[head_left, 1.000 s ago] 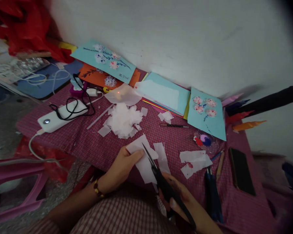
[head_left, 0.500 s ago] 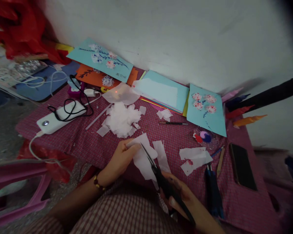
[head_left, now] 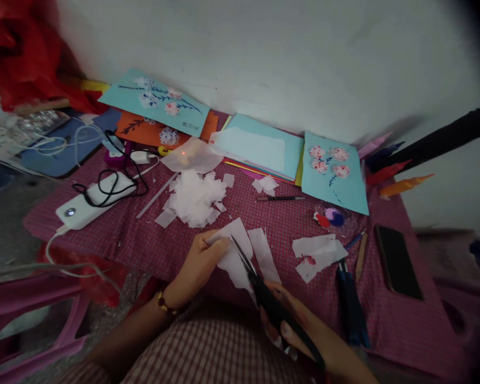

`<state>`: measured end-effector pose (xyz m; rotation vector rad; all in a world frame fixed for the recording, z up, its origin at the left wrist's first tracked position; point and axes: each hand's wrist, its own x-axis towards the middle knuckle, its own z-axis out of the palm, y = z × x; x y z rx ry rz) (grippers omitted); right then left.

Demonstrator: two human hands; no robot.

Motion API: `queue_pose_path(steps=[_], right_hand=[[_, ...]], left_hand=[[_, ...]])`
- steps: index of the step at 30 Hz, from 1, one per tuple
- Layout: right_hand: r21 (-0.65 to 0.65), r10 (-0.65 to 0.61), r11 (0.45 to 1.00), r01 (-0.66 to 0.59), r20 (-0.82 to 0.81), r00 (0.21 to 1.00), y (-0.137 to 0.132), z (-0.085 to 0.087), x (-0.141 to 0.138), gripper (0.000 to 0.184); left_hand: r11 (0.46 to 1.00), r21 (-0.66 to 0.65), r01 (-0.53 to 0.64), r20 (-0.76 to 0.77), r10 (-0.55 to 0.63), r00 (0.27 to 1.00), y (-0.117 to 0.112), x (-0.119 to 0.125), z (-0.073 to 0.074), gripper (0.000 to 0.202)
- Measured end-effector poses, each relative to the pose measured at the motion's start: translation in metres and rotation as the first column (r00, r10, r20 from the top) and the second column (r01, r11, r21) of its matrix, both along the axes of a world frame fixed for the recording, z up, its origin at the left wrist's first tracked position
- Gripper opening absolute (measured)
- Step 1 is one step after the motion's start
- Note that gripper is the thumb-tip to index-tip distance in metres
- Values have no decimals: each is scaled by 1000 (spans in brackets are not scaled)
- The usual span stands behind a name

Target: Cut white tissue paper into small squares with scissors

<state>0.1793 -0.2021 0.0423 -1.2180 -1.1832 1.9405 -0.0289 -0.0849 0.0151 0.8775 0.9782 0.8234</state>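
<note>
My left hand (head_left: 200,264) pinches a white sheet of thin paper (head_left: 237,266) between thumb and fingers, above the table's front edge. Black-handled scissors (head_left: 264,296) are in my right hand (head_left: 300,325), its fingers wrapped round the handles. The blades lie over the paper, pointing up and left toward my left thumb; they look nearly closed. A loose paper strip (head_left: 265,255) lies just right of the held sheet. Beyond my left hand is a heap of small white paper pieces (head_left: 196,197).
A white power bank (head_left: 96,200) with a black cord is at the left. Blue cards with painted blossoms (head_left: 336,170) lean along the wall. To the right are paper scraps (head_left: 318,256), a paint palette (head_left: 334,217), a dark blue tool (head_left: 350,304) and a phone (head_left: 398,261).
The view has shifted slightly. Both hands stay in nearly the same place, and the scissors' blades still lie over the held paper.
</note>
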Motion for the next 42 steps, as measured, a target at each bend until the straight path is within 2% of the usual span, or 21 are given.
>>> queue_pose_path(steps=[5,10,19,25,29,34,36,40,42], right_hand=[[-57,-53,997,49,-67,996,0,-5,-3,65],[-45,-78,996,76,-40,996,2,-3,-7,64],[-66,-124,990,125,6,992,1,-6,-8,61],[-60,-174,983,172,-19,985,-2,-9,-10,60],[-69,-225,972,224,-21,974,-2,-12,-12,58],[-36,-256,965,259,78,964,1,-15,-13,55],[-18,-246,969,248,72,966,2,-15,-12,57],[101,-91,991,94,-31,995,7,-13,-6,58],[125,-55,990,66,-87,995,8,-11,-2,58]], left_hand=[[1000,9,-1,-127,2,992,-3,5,3,26],[999,41,12,-125,-7,992,-4,7,7,26],[998,62,14,-98,-8,995,-10,4,-6,39],[998,55,38,-216,-25,976,-7,11,11,35],[996,33,85,-234,-75,969,-4,15,17,36],[995,31,97,-179,-90,980,-2,16,11,36],[995,27,92,-164,-86,983,0,17,8,36],[998,-12,55,-18,-55,998,8,15,7,29],[998,-65,7,87,-1,996,14,11,10,22]])
